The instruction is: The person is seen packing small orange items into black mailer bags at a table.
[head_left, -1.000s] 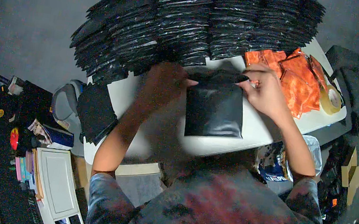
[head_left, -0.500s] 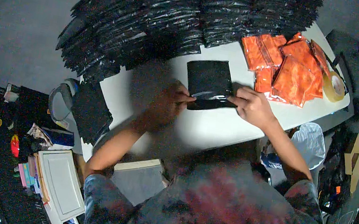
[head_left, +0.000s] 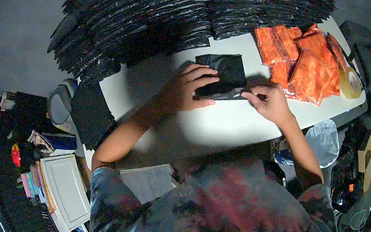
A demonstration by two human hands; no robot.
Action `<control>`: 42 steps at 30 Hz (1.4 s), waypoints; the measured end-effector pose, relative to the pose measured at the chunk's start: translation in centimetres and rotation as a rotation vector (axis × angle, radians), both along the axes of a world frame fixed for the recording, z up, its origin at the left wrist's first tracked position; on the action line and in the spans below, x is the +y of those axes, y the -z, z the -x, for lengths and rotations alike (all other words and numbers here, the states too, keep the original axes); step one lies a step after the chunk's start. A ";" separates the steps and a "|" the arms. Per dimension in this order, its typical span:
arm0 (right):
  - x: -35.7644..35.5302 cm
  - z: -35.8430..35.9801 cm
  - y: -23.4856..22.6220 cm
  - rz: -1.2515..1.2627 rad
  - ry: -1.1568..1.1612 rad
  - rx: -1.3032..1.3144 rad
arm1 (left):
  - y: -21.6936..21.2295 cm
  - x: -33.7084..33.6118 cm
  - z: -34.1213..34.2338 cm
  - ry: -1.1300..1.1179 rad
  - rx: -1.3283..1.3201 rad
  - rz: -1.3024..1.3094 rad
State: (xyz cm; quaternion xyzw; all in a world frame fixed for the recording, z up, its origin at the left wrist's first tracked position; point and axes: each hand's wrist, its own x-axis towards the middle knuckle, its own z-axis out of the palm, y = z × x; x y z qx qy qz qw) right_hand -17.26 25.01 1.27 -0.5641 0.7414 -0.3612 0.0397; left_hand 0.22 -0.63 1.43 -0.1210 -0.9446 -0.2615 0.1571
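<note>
A small black plastic bag (head_left: 228, 68) lies flat on the white table, with a shiny strip along its near edge. My left hand (head_left: 191, 86) rests on the bag's left side, fingers spread and thumb by the near edge. At the bag's near right corner, my right hand (head_left: 271, 104) is closed, thumb and forefinger pinching the edge. The bag's left part is hidden under my left fingers.
Long overlapping stacks of black plastic bags (head_left: 174, 9) fill the table's far side. Orange items in clear packets (head_left: 314, 76) lie at the right, beside a roll of tape (head_left: 351, 84). More black bags (head_left: 92, 112) hang over the left edge of the white table (head_left: 224, 123).
My left hand has gone from pinching the bag's near left corner to lying spread over its left side. My right hand stays at the near right corner. The view has shifted slightly.
</note>
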 end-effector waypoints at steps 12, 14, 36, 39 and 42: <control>-3.1 -0.6 -1.8 -0.184 0.247 -0.199 | 0.1 -0.3 0.5 -0.133 -0.111 -0.065; -3.6 -0.8 -2.7 -0.167 0.221 0.094 | 0.1 -0.4 0.6 -0.140 -0.113 -0.001; -8.8 -3.4 0.3 -0.270 -0.143 0.361 | 1.4 -1.0 -0.2 -0.193 -0.052 0.214; -8.5 -2.4 -0.4 -0.345 -0.197 0.241 | 1.6 -0.8 -0.4 -0.201 -0.046 0.228; -8.1 -1.3 -0.3 -0.275 -0.200 0.374 | 1.6 -0.6 -0.6 -0.184 -0.048 0.173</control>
